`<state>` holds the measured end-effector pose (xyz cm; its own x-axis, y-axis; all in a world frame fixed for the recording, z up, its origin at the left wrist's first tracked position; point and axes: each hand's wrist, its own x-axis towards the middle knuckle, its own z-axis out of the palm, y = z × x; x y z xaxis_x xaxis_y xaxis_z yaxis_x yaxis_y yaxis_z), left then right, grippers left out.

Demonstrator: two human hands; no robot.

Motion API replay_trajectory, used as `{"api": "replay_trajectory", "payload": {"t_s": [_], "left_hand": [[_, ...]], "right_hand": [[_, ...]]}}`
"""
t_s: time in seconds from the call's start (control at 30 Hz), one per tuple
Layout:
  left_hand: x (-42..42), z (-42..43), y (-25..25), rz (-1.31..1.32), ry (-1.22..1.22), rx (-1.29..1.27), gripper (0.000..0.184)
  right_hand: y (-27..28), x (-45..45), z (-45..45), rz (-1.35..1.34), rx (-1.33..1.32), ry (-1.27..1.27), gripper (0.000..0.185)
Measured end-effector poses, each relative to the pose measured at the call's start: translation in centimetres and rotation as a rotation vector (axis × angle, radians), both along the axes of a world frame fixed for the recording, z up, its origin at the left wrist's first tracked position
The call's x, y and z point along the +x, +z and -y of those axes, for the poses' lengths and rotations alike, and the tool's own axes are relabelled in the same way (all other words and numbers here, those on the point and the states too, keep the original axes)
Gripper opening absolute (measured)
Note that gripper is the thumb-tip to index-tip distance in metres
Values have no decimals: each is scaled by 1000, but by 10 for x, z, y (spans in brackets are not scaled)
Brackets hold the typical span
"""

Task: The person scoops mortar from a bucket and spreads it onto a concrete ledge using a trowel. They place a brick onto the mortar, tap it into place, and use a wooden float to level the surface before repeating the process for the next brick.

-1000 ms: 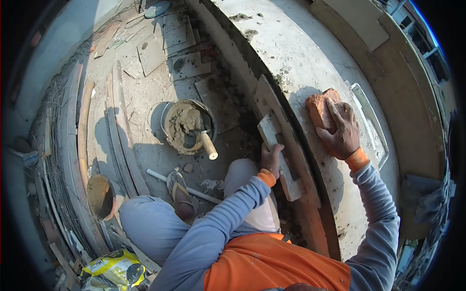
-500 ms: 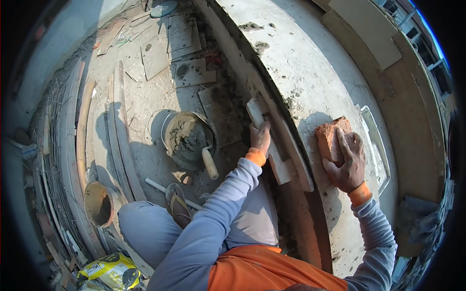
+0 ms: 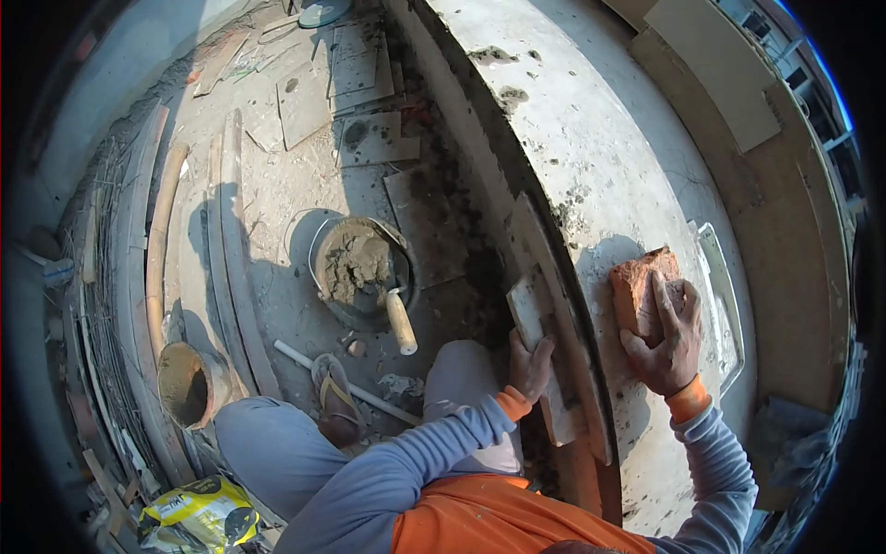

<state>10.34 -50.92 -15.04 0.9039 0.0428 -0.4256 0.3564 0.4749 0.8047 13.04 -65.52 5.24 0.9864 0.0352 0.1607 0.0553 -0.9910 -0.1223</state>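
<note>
My left hand (image 3: 532,366) is closed around the handle of a long wooden float (image 3: 561,420). The float's board lies along the side face of the low concrete wall (image 3: 577,138). On the wall's flat top, my right hand (image 3: 671,351) grips a broken red brick (image 3: 633,294), thumb on the near side and fingers over it. Left of the float stands a bucket (image 3: 318,268) holding wet grey mortar (image 3: 355,258). A trowel (image 3: 401,323) rests at its edge, with the wooden handle sticking out toward me.
A smaller mortar-stained bucket (image 3: 214,380) stands at left beside long planks (image 3: 242,268) and a bamboo pole (image 3: 161,240). A white pipe (image 3: 369,399) crosses the floor near my sandalled foot. Flat boards (image 3: 374,138) lie farther off. A white tray-like frame (image 3: 724,305) sits beyond the brick.
My left hand has slid the float along the wall's side, toward me and slightly right. My right hand stays on the brick. The view has shifted a little.
</note>
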Motion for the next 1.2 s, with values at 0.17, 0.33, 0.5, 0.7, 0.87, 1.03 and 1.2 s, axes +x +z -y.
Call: {"api": "replay_trajectory", "payload": {"t_s": [0.17,0.33,0.5,0.7,0.87,1.03,1.2], "left_hand": [[182,-59,16,48,86,225,42],[227,-79,0,151,49,233,44],[61,-31,10,-12,-47,38,49],[88,-30,-3,57,31,-32,43],[303,-111,17,49,-29,183,49],[314,-110,-1,147,32,134,48],[109,-45,-13,228,-47,57,39]], "right_hand": [[-3,1,1,-16,10,-7,81],[-6,1,0,7,-2,-2,82],[-1,2,-3,6,4,5,81],[-3,6,3,-7,14,50,80],[-5,9,1,-14,26,36,81],[-5,7,2,-21,-5,32,82],[-6,8,3,-41,23,38,83]]}}
